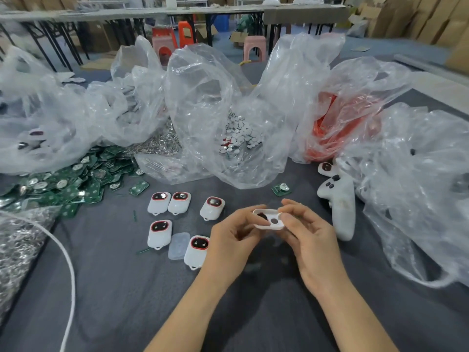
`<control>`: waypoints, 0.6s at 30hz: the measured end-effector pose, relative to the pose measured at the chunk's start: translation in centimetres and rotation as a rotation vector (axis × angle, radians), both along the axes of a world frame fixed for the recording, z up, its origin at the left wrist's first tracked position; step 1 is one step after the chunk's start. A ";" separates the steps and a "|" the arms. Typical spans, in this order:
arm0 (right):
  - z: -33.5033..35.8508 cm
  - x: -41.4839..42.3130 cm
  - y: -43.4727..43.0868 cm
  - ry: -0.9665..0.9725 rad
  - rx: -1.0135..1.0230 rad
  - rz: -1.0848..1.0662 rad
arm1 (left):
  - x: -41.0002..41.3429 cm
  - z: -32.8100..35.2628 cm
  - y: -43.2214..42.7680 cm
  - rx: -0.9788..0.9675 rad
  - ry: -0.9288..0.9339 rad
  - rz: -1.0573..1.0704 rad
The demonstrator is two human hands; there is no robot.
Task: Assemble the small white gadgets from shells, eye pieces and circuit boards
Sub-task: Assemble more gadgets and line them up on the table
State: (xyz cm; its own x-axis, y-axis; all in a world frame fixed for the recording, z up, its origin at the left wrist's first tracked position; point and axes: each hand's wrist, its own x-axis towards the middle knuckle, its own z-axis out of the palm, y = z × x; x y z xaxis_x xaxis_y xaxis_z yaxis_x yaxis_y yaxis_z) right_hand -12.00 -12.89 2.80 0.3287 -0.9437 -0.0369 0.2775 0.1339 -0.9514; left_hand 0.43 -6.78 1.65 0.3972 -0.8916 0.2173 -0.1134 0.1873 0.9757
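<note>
Both hands hold one white shell above the grey table, its hollow side up with two dark round eye holes showing. My left hand grips its left end and my right hand pinches its right end. Several finished white gadgets with red-rimmed dark eye pieces lie to the left, such as one and another. A translucent shell half lies between two of them. A heap of green circuit boards spreads at the left, and a single board lies just beyond my hands.
Large clear plastic bags stand across the back: one with small white discs, one with red parts, one with key rings. A white game controller lies at the right. A white cord curves at the left.
</note>
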 end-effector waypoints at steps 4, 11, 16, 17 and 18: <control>0.0 0.0 0.4 0.180 -0.116 -0.077 | -0.4 0.0 0.1 -0.046 -0.141 0.085; 0.3 0.2 0.5 0.266 -0.207 -0.086 | -0.7 0.3 0.2 -0.060 -0.123 0.077; 0.2 0.0 0.4 0.302 -0.248 -0.105 | -1.0 0.4 0.2 -0.064 -0.139 0.035; 0.2 0.0 0.4 0.305 -0.262 -0.114 | -1.0 0.5 0.2 -0.070 -0.158 0.038; 0.2 0.0 0.4 0.305 -0.273 -0.122 | -1.0 0.6 0.2 -0.076 -0.171 0.039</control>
State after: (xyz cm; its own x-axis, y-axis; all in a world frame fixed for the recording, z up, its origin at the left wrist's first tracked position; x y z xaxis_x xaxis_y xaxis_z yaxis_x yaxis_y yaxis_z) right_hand -12.05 -12.47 2.99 0.2265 -0.9637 0.1413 -0.0241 -0.1506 -0.9883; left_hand -0.61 -6.61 2.24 0.3830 -0.8545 0.3510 -0.2848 0.2522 0.9248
